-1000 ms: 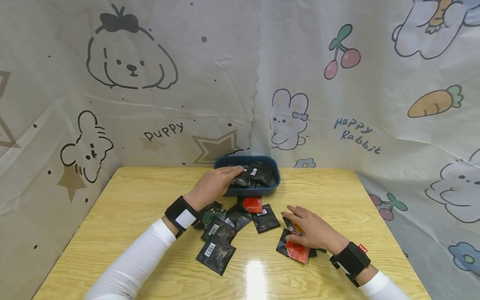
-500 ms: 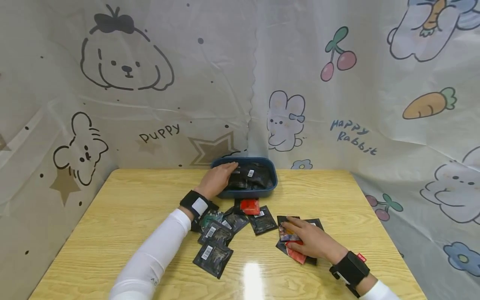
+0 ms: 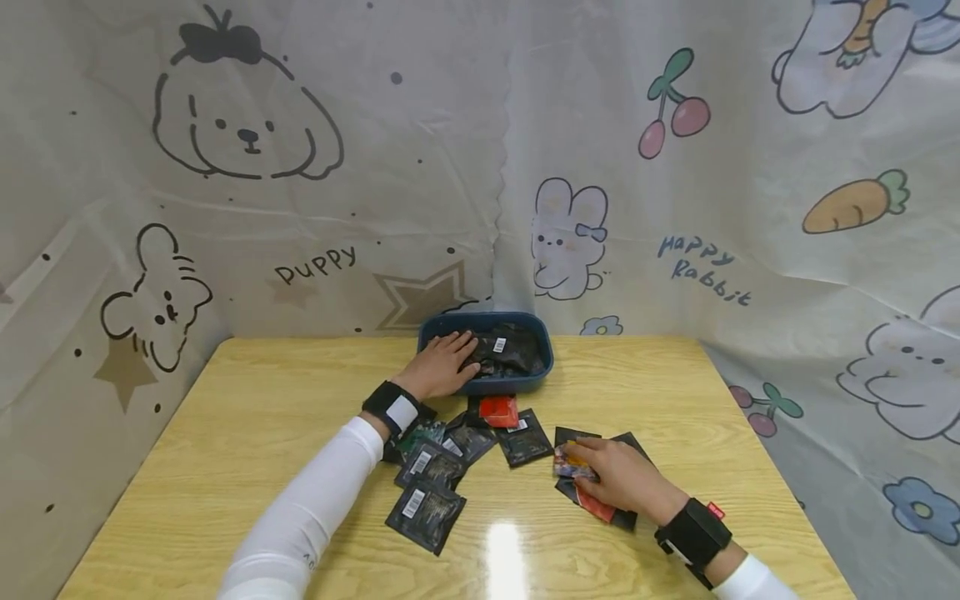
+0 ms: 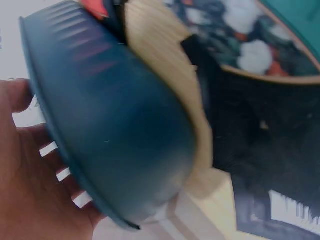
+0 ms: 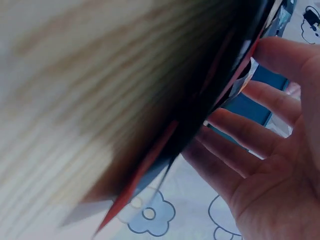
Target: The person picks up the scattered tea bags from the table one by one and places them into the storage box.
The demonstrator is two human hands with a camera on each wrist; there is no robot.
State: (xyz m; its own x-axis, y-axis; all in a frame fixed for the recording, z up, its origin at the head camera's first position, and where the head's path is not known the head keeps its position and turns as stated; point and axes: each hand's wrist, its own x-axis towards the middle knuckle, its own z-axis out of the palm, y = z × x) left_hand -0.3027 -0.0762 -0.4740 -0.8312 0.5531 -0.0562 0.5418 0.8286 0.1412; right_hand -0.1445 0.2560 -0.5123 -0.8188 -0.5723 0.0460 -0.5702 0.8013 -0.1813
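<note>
At the back of the table, my left hand (image 3: pixel 441 367) reaches over the near left rim of a dark blue bin (image 3: pixel 517 387). Its fingers are spread over the black packets (image 3: pixel 519 354) inside. The left wrist view shows the bin's outer wall (image 4: pixel 115 125), with the fingertips hidden behind the rim. On the right, my right hand (image 3: pixel 621 473) rests its fingertips on a loose pile of flat packets, among them a colourful one (image 3: pixel 572 462) and a red-and-black one (image 3: pixel 596 505). In the right wrist view those fingers are extended, touching the packets' edges (image 5: pixel 200 100).
Several black packets with white labels (image 3: pixel 426 515) lie overlapping in front of the bin. A red packet (image 3: pixel 498 411) and another black one (image 3: pixel 525 439) lie just before it. A printed curtain (image 3: pixel 420 150) hangs right behind the wooden table (image 3: pixel 300 400).
My left hand has spread its fingers and settled lower over the bin's left part. My right hand's fingers have come down onto the packets, shifting them apart slightly.
</note>
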